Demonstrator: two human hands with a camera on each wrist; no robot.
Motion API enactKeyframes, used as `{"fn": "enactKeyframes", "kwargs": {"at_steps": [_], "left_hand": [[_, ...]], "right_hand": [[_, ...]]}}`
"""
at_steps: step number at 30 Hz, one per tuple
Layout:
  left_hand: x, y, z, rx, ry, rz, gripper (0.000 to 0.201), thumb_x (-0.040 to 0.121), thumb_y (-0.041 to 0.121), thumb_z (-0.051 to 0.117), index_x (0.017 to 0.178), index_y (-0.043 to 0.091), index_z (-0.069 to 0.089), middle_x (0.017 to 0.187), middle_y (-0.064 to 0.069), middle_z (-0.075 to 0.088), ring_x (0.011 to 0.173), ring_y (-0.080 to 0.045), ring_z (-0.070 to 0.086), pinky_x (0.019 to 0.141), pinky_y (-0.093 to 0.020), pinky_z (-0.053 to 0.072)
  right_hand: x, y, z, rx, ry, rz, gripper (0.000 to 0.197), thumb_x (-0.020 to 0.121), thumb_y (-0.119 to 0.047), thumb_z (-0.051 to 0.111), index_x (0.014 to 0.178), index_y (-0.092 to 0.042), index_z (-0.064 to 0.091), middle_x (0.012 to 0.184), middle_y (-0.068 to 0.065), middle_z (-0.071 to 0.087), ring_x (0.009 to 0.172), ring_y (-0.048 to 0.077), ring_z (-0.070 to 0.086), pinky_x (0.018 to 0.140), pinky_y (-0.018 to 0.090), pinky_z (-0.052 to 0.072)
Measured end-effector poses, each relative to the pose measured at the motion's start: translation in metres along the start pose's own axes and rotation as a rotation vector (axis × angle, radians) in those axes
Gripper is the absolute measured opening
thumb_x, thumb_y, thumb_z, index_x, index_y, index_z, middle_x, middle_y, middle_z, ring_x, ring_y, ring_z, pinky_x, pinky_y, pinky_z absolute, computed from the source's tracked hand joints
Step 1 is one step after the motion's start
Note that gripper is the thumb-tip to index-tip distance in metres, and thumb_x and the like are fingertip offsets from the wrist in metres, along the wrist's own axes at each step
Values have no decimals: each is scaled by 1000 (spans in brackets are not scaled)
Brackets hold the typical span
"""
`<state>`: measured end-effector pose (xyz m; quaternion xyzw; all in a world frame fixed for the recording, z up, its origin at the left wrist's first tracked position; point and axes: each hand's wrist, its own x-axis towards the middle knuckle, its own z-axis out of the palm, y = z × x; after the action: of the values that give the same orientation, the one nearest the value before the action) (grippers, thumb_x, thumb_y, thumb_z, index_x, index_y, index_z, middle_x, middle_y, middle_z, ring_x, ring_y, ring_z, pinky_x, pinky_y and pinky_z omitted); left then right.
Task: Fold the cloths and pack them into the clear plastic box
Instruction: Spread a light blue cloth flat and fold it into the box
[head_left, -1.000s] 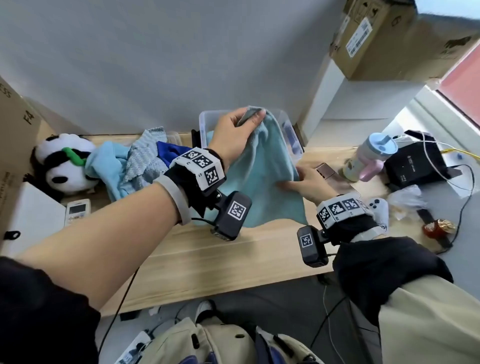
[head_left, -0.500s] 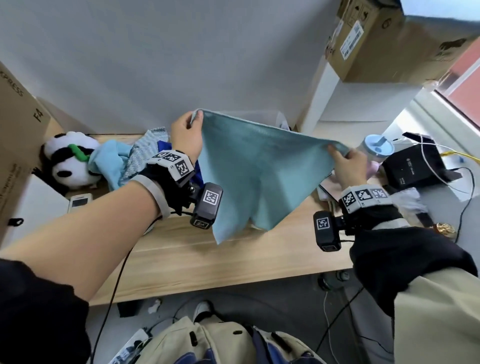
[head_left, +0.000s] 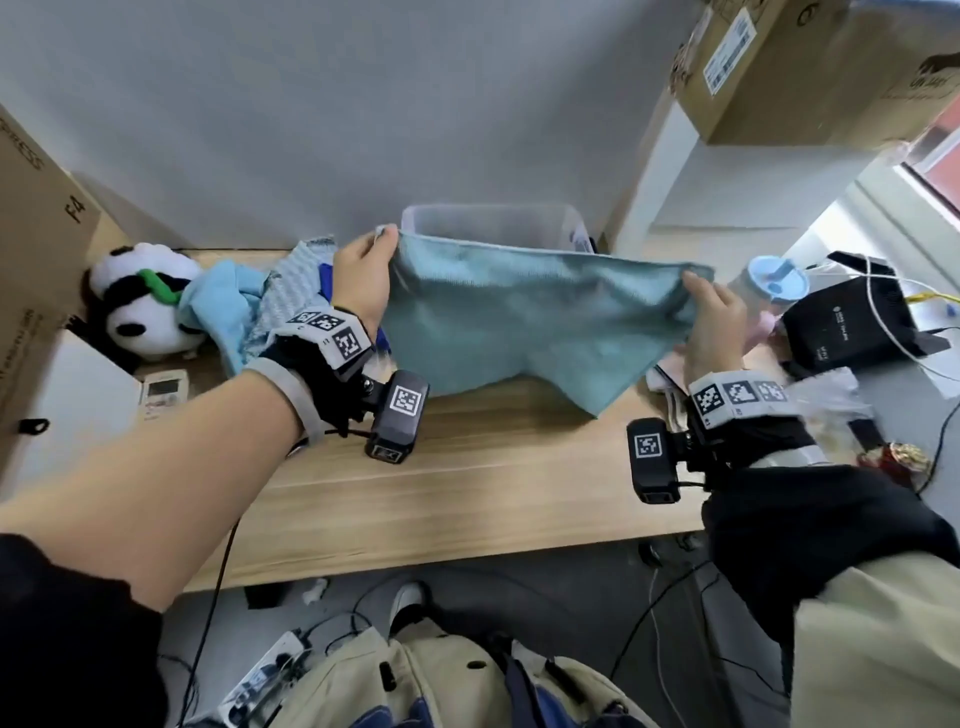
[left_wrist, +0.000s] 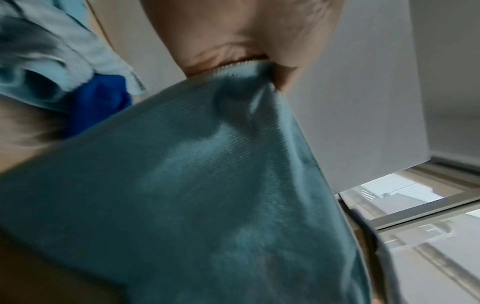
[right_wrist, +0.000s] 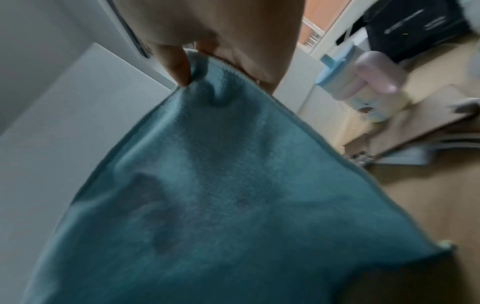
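One cloth (head_left: 524, 317) unfolded, stretched between left hand (head_left: 363, 280) and right hand (head_left: 714, 325), each pinching corner. Box (head_left: 493, 228) looks empty; pile (head_left: 260, 301) waits.

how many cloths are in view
4 at least: teal cloth held between both hands; light blue, grey patterned and dark blue cloths piled beside the panda. More may be hidden.

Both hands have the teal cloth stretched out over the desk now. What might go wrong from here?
1. Each hand, left hand and right hand, only pinches a top corner of the teal cloth; either grip might slip, letting it sag unevenly.
2. The right hand is close to the blue-lidded cup, so a sideways swing may tip it.
3. The hanging lower corner could snag the cloth pile beside the left hand.
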<state>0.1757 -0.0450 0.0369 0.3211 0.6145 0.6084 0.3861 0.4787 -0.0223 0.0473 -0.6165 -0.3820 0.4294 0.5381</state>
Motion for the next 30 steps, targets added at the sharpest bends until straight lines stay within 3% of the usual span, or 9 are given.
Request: {"fn": "enactKeyframes", "kwargs": {"at_steps": [3,8,12,16,19,22,23,27,30], "left_hand": [[-10,-43,-13,120,-49,-121,28,94,23,51,67,22,60,75,3,60,81,-15,54,79,-28,43],[-28,-106,-33,282,-121,-336,24,92,24,53,72,15,60,85,-6,60,90,-16,52,83,-30,39],[-46,-145,-50,455,-337,-485,20,92,20,55,76,9,63,80,-7,65,81,-21,57,77,-29,43],[-55,-173,-62,553,-485,-633,16,93,14,53,86,5,65,107,-15,63,66,-14,62,74,-29,47],[-58,-181,-64,666,-437,-607,17,92,12,53,93,1,67,95,-15,66,53,-8,57,54,-17,44],[-54,-185,-65,764,-381,-549,21,90,14,56,104,2,67,87,-10,62,58,-11,52,42,-15,39],[-52,-186,-64,768,-357,-541,20,89,13,57,104,4,67,86,-8,61,60,-13,51,41,-15,38],[-44,-188,-54,749,-344,-532,25,86,1,55,108,2,65,93,-11,59,72,-15,53,59,-15,38],[-37,-189,-46,744,-313,-538,27,82,1,58,109,5,64,96,-8,57,83,-18,54,68,-22,42]], "right_hand": [[-14,41,-9,-31,-33,114,20,90,-13,53,70,-13,54,73,0,53,69,10,50,51,17,45],[-29,111,-29,-198,-49,276,18,83,-18,61,66,-13,56,68,2,50,71,17,47,61,26,37],[-42,150,-41,-334,-153,491,13,87,-20,60,86,-7,60,82,6,58,81,24,54,65,28,41],[-53,169,-48,-540,-257,640,34,90,-26,57,116,-4,56,104,11,54,84,25,53,66,28,40],[-53,179,-50,-678,-290,586,34,92,-25,53,116,-2,59,110,13,58,91,25,53,78,30,40],[-51,183,-48,-665,-268,570,31,89,-30,58,108,-6,63,115,14,64,106,29,58,96,38,45],[-50,184,-48,-685,-248,548,36,88,-35,59,109,-6,62,114,12,64,108,29,58,96,36,44],[-38,182,-45,-837,-9,472,46,88,-42,56,113,-3,53,104,11,57,104,30,56,86,31,40],[-24,185,-37,-911,-74,602,54,93,-46,42,112,2,56,111,23,58,104,35,56,91,36,41]]}}
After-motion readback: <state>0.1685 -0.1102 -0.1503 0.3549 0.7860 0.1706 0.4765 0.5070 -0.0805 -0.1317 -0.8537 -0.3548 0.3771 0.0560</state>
